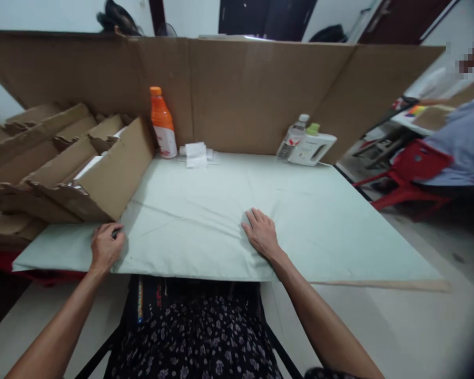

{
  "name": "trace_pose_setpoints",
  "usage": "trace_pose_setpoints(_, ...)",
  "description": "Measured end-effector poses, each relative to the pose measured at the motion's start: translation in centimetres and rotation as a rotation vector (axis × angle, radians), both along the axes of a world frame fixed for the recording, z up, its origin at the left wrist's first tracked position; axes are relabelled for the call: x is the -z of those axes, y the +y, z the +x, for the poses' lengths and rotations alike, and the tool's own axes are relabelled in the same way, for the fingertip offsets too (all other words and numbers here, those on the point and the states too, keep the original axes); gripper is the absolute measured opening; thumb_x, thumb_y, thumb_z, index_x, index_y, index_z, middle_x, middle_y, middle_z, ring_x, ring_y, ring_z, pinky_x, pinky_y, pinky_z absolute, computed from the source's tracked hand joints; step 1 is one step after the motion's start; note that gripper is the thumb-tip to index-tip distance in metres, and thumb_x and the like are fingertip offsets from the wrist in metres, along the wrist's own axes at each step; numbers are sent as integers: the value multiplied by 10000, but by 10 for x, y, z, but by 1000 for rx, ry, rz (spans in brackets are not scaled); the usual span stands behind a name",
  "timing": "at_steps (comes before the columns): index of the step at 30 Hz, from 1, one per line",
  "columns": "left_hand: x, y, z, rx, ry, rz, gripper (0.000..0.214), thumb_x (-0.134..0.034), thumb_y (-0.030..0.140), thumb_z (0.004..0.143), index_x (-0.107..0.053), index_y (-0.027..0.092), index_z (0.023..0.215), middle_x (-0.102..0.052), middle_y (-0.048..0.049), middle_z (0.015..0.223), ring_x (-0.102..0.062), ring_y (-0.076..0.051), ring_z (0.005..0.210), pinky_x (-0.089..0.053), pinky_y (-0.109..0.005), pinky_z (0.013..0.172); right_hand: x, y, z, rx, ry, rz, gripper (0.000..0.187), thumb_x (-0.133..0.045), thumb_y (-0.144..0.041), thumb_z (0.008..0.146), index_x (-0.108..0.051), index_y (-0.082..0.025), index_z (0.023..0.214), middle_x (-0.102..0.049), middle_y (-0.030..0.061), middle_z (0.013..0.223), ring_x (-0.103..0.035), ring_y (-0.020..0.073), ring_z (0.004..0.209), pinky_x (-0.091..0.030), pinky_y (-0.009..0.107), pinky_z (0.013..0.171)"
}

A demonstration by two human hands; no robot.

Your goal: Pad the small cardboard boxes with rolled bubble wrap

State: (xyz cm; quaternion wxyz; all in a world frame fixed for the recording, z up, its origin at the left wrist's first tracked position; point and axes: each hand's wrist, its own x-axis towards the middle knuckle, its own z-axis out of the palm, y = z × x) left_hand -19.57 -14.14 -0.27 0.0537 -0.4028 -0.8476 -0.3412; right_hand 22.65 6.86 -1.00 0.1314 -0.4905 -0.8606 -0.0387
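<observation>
On the left front part of the pale green cloth-covered table (205, 210) rests my left hand (106, 246), its fingers curled around a small dark object (116, 232) whose kind I cannot make out. Just behind that hand stands a cardboard box with compartments (114, 176), and white papers or packets (89, 168) show inside it. My right hand (261, 232) lies flat, palm down, on the cloth near the middle, with fingers stretched forward and nothing held. Small wrinkles run across the cloth between my hands.
At the back stand an orange bottle (164, 126), a white paper slip (196, 155), a clear plastic bottle (293, 139) and a white jug with a green cap (312, 147). A cardboard screen (256, 95) borders the far edge. To the right, a person sits on a red chair (422, 163).
</observation>
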Motion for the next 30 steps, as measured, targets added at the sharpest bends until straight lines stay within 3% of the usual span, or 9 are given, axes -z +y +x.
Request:
trace_pose_setpoints(5, 6, 2, 0, 10, -11, 62, 247, -493, 271, 723, -705, 199, 826, -733, -126, 984, -656, -304, 1002, -507, -474, 991, 11, 8, 8, -45, 30, 77, 415, -474, -343, 1009, -639, -161, 1344, -614, 163, 1452, -547, 320, 1363, -452, 471, 1094)
trace_pose_setpoints(9, 12, 1, -1, 14, -59, 125, 296, -503, 328, 761, -739, 196, 880, -740, -129, 1041, -664, -302, 1023, -573, -414, 827, 19, 16, 11, -78, 125, 72, 419, -452, -357, 989, -679, -159, 1281, -655, 171, 1398, -611, 334, 1302, -512, 518, 1038)
trace_pose_setpoints(11, 16, 1, -2, 23, -96, 158, 307, -514, 348, 784, -750, 196, 909, -737, -125, 1071, -669, -288, 1035, -575, -343, 672, 12, 22, 0, -137, 171, 10, 398, -467, -365, 970, -717, -173, 1213, -694, 162, 1341, -658, 332, 1243, -543, 528, 1004)
trace_pose_setpoints(13, 19, 1, -1, 34, -131, 188, 309, -527, 358, 803, -758, 201, 935, -734, -117, 1096, -673, -271, 1042, -536, -281, 540, -9, 30, -26, -237, 212, -73, 355, -499, -376, 958, -747, -202, 1143, -731, 140, 1280, -695, 314, 1183, -568, 513, 977)
trace_pose_setpoints(16, 21, 1, 0, 49, -206, 253, 296, -551, 359, 825, -770, 205, 953, -733, -112, 1118, -681, -258, 1042, -496, -234, 447, -65, 42, -98, -417, 280, -124, 314, -525, -372, 966, -753, -222, 1121, -760, 120, 1208, -715, 286, 1137, -577, 483, 970)
trace_pose_setpoints(20, 20, 2, 1, 75, -286, 326, 258, -578, 336, 830, -784, 215, 924, -741, -108, 1099, -703, -254, 1012, -500, -212, 425, -158, 53, -231, -696, 309, -124, 260, -545, -298, 974, -736, -218, 1133, -768, 94, 1160, -716, 234, 1072, -566, 386, 921)
trace_pose_setpoints(23, 22, 3, 1, 109, -294, 351, 237, -579, 298, 839, -786, 222, 923, -752, -98, 1066, -720, -244, 979, -510, -204, 428, -211, 55, -333, -852, 227, -66, 249, -552, -220, 955, -738, -185, 1117, -769, 85, 1077, -705, 195, 946, -532, 310, 811)
trace_pose_setpoints(26, 26, 5, 2, 101, -319, 394, 228, -574, 280, 850, -781, 229, 930, -751, -102, 1071, -728, -246, 960, -497, -204, 391, -240, 54, -418, -820, -46, 25, 216, -546, -166, 943, -749, -156, 1013, -764, 96, 971, -695, 205, 903, -487, 300, 763)
trace_pose_setpoints(30, 30, 8, 2, 120, -322, 412, 223, -565, 251, 861, -772, 256, 945, -753, -106, 1070, -736, -255, 949, -575, -268, 458, -248, 55, -490, -761, -420, 42, 148, -619, -87, 855, -750, -118, 917, -762, 144, 948, -725, 272, 957, -516, 329, 775)
